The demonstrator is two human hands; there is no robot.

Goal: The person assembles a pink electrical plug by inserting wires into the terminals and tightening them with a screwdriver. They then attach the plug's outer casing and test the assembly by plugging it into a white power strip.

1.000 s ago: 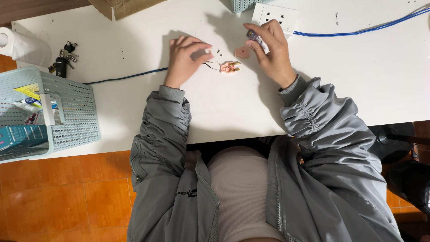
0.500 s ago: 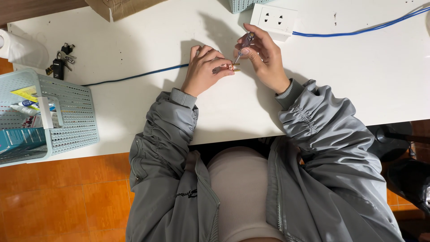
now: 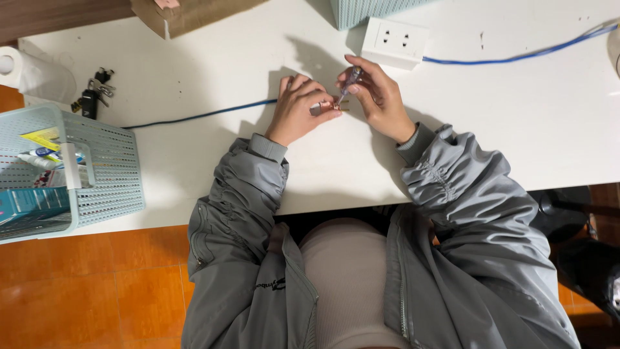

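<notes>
Head view: both hands on a small plug part

Right hand (image 3: 381, 97) pinches a small clear-handled screwdriver (image 3: 349, 81), tip angled down to 7 o'clock. Left hand (image 3: 298, 108) clamps a small plug part (image 3: 323, 107) with copper prongs just above the white counter (image 3: 516, 123). It looks light, rigid and fiddly, best held by its body. A white socket box (image 3: 395, 42) sits at 1 o'clock, a blue cable (image 3: 200, 116) at 9, a mesh basket (image 3: 97, 174) beyond.

A small clear-handled screwdriver (image 3: 349, 81) stands tilted, its tip on a small copper-coloured part (image 3: 326, 106).
</notes>
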